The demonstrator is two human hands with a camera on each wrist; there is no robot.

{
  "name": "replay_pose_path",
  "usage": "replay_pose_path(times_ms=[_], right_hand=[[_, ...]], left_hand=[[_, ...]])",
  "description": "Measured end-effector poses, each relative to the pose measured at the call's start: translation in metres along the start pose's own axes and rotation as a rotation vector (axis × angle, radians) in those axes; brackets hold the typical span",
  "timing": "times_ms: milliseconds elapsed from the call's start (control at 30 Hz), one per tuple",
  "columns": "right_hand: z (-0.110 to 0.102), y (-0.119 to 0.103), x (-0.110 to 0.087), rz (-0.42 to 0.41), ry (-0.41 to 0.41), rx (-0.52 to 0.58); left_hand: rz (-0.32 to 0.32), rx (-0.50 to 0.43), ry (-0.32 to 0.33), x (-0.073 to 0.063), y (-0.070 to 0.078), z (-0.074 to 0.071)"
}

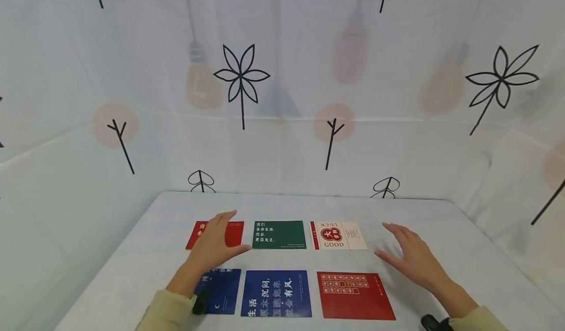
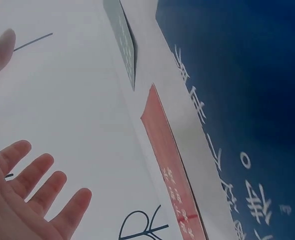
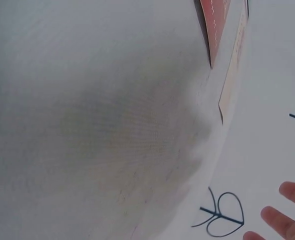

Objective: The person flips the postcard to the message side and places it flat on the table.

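Observation:
Two rows of printed cards lie flat on a white table. In the head view the back row has a red card point(image 1: 234, 233), a green card point(image 1: 279, 235) and a cream card marked GOOD LUCK point(image 1: 353, 235). Nearer are a blue card with a moon point(image 1: 225, 292), a blue card with large white characters point(image 1: 276, 294) and a red card with boxed characters point(image 1: 356, 296). My left hand point(image 1: 211, 242) hovers over the left cards, fingers spread, covering part of the back red one. Right of the cards, my right hand point(image 1: 415, 260) is held up with its fingers extended. Neither holds anything.
The white table point(image 1: 132, 262) meets a pale hanging cloth point(image 1: 282, 159) printed with plants and bulbs at its back edge. More cloth rises on the left and right. A dark band point(image 1: 434, 323) sits on the right wrist by the sleeve.

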State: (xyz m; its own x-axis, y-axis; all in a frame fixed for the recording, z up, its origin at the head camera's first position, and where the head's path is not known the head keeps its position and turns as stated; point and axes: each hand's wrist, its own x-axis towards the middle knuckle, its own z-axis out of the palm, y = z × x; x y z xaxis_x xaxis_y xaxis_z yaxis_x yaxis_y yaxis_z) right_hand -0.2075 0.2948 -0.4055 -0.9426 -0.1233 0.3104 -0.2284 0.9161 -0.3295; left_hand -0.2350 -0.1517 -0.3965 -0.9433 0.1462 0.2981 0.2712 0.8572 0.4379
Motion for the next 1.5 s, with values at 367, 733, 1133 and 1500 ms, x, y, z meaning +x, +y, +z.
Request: replay_pose_path(times_ms=[367, 733, 1133, 1500], right_hand=[[0.003, 0.000, 0.008, -0.033, 0.004, 0.022], [0.004, -0.004, 0.013, -0.025, -0.004, 0.036], [0.006, -0.007, 0.024, 0.010, -0.045, 0.046], [0.006, -0.008, 0.029, 0.001, -0.071, 0.063]], left_hand=[[0.002, -0.044, -0.028, 0.009, 0.009, 0.007], [0.005, -0.106, -0.040, 0.016, 0.018, 0.014], [0.024, -0.154, -0.066, 0.021, 0.030, 0.019], [0.038, -0.213, -0.104, 0.029, 0.044, 0.025]])
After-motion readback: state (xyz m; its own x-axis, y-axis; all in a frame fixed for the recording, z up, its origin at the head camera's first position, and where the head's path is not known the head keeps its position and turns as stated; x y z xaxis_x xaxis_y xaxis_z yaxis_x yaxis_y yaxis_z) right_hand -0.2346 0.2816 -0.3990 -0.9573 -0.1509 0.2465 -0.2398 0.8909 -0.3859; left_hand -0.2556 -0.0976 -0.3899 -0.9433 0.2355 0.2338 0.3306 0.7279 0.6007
